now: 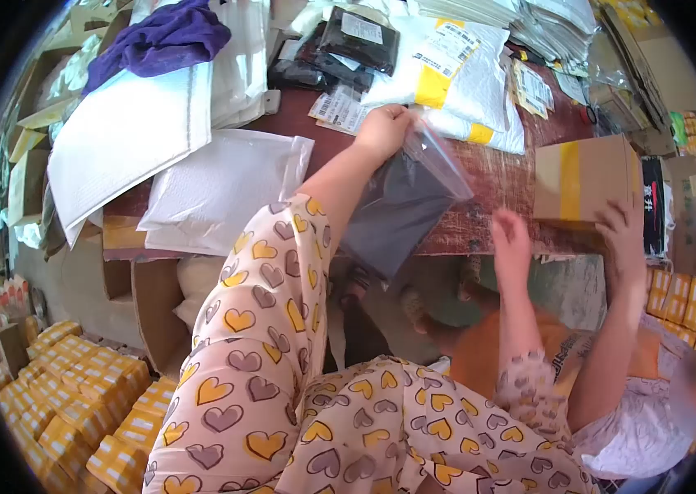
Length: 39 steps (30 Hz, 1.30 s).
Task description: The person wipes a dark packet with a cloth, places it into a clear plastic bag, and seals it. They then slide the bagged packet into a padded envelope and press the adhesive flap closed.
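Observation:
My left hand (384, 133) pinches the top corner of a clear zip bag with dark contents (401, 206), which hangs over the table's front edge. To the right of the bag my right hand (512, 237) is raised with its fingers curled together, nothing visible in them. Beyond the bag, white parcels with yellow tape (438, 70) lie beside shipping labels (338, 109) on the red table (496, 177).
Another person's hand (621, 230) touches a cardboard box (586, 179) at the right. White mailers (220, 189), a purple cloth (162, 41) and black packets (356, 41) are left and behind. Several yellow-and-white boxes (68, 395) stand on the floor at left.

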Available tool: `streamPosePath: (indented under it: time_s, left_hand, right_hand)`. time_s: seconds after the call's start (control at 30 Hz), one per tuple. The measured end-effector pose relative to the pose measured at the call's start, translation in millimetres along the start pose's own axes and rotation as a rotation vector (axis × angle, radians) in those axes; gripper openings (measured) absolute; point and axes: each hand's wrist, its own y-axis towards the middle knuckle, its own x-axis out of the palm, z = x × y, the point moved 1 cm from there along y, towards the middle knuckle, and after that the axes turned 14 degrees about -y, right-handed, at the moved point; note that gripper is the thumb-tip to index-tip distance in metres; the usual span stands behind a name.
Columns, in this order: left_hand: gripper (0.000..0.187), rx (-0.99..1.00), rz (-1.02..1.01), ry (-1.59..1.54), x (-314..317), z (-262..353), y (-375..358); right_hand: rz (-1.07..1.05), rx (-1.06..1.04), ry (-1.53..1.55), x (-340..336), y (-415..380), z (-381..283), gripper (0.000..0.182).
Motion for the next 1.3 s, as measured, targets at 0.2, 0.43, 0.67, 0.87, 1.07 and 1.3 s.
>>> streamPosePath:
  time_s: [0.2,0.43,0.67,0.87,1.07,1.3]
  left_hand:
    - [0.049,0.611,0.151,0.598,3.3,39.6,-103.5]
    - [0.056,0.155,0.260,0.252,-27.1,0.3,-267.1]
    - [0.048,-0.470,0.145,-0.507,-24.6,-15.4,-234.7]
    - [0.049,-0.617,0.126,-0.449,-4.3,-30.0,-231.3]
    - [0.029,-0.598,0.105,-0.430,10.8,-53.0,-259.4]
    - [0.028,-0.557,0.217,-0.580,7.7,-37.3,-250.7]
  right_hand:
    - [-0.293,-0.238,-0.060,66.7,83.1,-34.8,0.038]
    - [-0.600,-0.022,-0.212,43.9,62.4,-24.1,0.021]
    - [-0.672,0.495,0.315,41.4,-15.6,-1.6,0.016]
    - [-0.798,0.685,0.625,46.7,-89.7,-22.1,0.007]
    - [-0.726,0.752,0.684,74.8,-116.7,-26.4,0.008]
    - [-0.401,0.708,0.621,49.3,-66.8,-15.8,0.013]
